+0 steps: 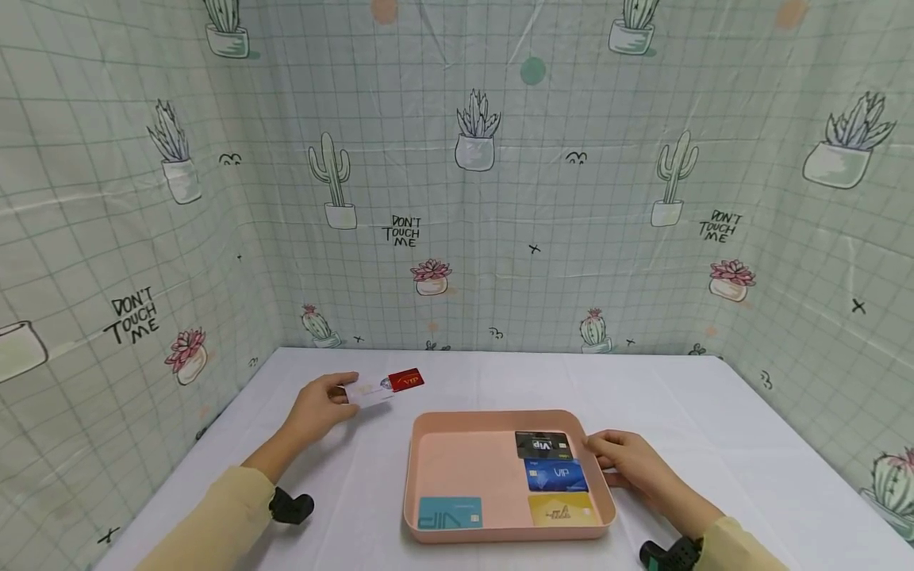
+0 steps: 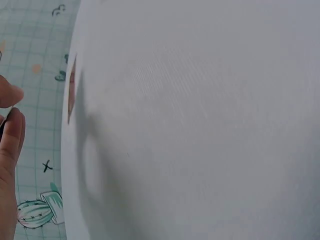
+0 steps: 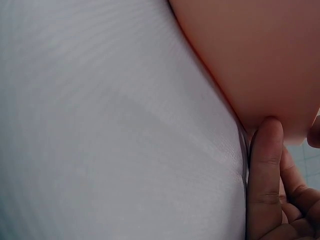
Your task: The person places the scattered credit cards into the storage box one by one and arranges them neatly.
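Note:
In the head view my left hand [image 1: 317, 408] pinches a white card [image 1: 367, 393] at its left end, between thumb and fingers, over the far left of the table. Just past that card is a red VIP card [image 1: 407, 380]; it shows as a thin reddish strip [image 2: 72, 90] in the left wrist view. My right hand [image 1: 631, 460] grips the right side of a pink tray [image 1: 464, 444], with one finger [image 3: 267, 165] against the outer wall. Inside the tray lie a black card [image 1: 544, 446], a blue card [image 1: 557, 475], a yellow card [image 1: 562, 510] and a teal card [image 1: 450, 513].
A white cloth [image 1: 643, 388] covers the table. Behind and at both sides hangs a grid-patterned curtain [image 1: 500, 206] with printed cacti. Each wrist carries a dark camera, one on the left [image 1: 291, 506] and one on the right [image 1: 671, 553].

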`<state>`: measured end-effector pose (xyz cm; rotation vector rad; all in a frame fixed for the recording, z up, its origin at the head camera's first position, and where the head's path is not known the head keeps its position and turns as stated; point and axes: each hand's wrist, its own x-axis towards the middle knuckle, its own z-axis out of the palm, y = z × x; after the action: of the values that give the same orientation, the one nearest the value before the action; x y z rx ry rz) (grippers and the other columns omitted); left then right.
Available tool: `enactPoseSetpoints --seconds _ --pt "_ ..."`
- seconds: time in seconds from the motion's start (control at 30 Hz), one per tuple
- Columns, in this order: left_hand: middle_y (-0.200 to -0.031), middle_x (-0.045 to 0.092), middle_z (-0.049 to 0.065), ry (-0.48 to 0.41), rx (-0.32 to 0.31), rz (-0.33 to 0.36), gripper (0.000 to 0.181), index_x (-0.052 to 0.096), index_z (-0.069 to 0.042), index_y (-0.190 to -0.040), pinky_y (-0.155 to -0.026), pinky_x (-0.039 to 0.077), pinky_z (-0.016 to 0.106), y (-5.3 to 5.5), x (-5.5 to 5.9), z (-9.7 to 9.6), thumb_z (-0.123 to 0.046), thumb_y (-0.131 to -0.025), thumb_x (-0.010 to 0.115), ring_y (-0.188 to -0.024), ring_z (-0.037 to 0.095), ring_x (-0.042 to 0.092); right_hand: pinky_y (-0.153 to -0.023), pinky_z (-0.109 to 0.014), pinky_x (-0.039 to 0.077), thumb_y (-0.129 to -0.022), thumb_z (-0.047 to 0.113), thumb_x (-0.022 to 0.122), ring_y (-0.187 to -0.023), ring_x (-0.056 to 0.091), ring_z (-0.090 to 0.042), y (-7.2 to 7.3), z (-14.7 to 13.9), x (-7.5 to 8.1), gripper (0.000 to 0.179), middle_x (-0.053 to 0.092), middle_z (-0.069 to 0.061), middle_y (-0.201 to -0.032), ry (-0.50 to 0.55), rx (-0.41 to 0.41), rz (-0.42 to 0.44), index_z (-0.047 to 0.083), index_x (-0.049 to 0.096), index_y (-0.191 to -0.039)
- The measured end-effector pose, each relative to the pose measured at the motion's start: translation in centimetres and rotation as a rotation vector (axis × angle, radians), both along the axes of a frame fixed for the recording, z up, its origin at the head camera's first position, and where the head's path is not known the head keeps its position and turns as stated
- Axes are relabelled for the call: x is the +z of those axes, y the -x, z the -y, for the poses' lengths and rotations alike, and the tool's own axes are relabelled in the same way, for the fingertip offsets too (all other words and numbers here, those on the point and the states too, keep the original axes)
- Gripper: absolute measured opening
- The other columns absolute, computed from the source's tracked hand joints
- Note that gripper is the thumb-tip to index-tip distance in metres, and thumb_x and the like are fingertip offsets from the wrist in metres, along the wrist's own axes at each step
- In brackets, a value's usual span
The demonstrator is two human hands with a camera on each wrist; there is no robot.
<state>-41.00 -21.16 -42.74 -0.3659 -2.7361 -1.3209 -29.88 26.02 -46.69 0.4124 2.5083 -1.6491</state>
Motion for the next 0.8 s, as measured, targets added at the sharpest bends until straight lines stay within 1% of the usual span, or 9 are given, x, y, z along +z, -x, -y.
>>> enactPoseSetpoints --seconds 0.17,0.3,0.37,0.57,0.8 --pt "-0.130 0.063 0.027 -0.101 -0.038 0.028 0.056 0.060 0.004 -0.140 -0.083 0.057 0.029 -0.5 0.7 -0.8 -0.001 -0.086 0.076 -0.110 0.030 0.064 -0.073 -0.030 0.062 -0.102 0.032 0.061 -0.089 0.064 -0.017 0.0 0.0 0.0 0.051 0.069 -0.015 -0.108 -0.006 -0.001 0.000 -0.009 0.059 -0.132" --pt "-0.128 0.064 0.024 -0.155 -0.041 0.059 0.055 0.060 0.003 -0.140 -0.078 0.055 0.022 -0.9 0.9 -1.7 0.001 -0.087 0.076 -0.105 0.026 0.062 -0.073 -0.030 0.062 -0.102 0.032 0.061 -0.089 0.064 -0.016 0.0 -0.1 -0.1 0.051 0.069 -0.015 -0.108 -0.003 0.004 -0.002 -0.009 0.058 -0.132" --pt "-0.127 0.064 0.022 -0.165 -0.043 0.071 0.055 0.061 0.002 -0.140 -0.077 0.054 0.020 -1.0 1.0 -2.1 0.001 -0.087 0.076 -0.103 0.024 0.061 -0.073 -0.031 0.062 -0.102 0.032 0.061 -0.088 0.064 -0.016 0.0 -0.1 -0.1 0.051 0.069 -0.015 -0.108 0.002 0.004 -0.003 -0.010 0.058 -0.132" --pt "-0.122 0.066 0.020 -0.180 -0.074 0.099 0.055 0.063 0.000 -0.138 -0.075 0.054 0.022 -1.7 1.1 -3.4 0.003 -0.085 0.078 -0.099 0.022 0.060 -0.074 -0.031 0.062 -0.102 0.031 0.060 -0.089 0.066 -0.015 -0.1 0.0 -0.1 0.051 0.070 -0.015 -0.108 0.013 0.006 -0.006 -0.010 0.058 -0.132" --pt "-0.120 0.067 0.018 -0.186 -0.116 0.121 0.054 0.065 -0.001 -0.135 -0.077 0.056 0.027 -2.3 1.1 -4.5 0.001 -0.083 0.080 -0.100 0.023 0.062 -0.075 -0.032 0.062 -0.102 0.031 0.061 -0.090 0.067 -0.015 -0.1 0.0 -0.1 0.050 0.070 -0.015 -0.109 0.015 -0.001 -0.005 -0.009 0.058 -0.132"
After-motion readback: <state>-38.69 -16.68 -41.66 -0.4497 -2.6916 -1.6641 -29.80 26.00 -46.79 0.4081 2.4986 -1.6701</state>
